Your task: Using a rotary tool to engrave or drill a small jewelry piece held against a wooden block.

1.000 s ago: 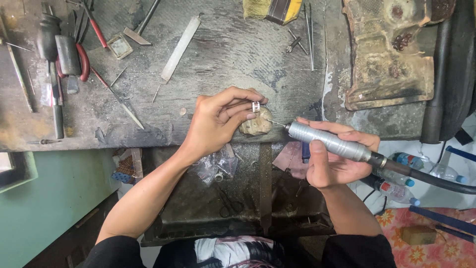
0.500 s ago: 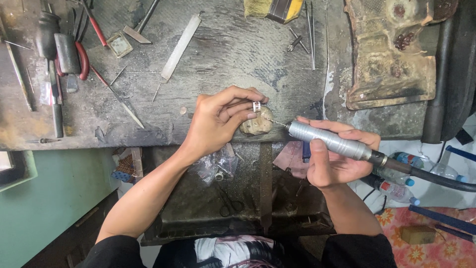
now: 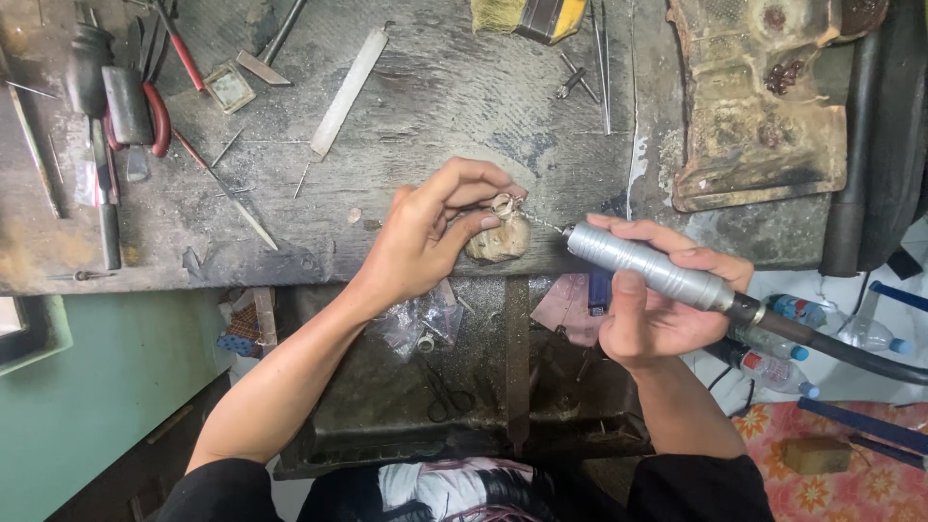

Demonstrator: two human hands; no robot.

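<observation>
The left hand [image 3: 425, 237] has its fingers [image 3: 474, 184] pinched on one small silver ring [image 3: 503, 204], held against one worn wooden peg [image 3: 499, 240] at the tabletop [image 3: 435, 97] edge. The right hand [image 3: 657, 309] wraps its fingers around one metal rotary handpiece [image 3: 648, 266], its thin bit just right of the ring.

handpiece [image 3: 650, 269] silver | ring [image 3: 502, 203] silver | bench [image 3: 435, 106] grey | pliers [image 3: 158, 118] red grips | cloth [image 3: 822, 488] orange floral
</observation>
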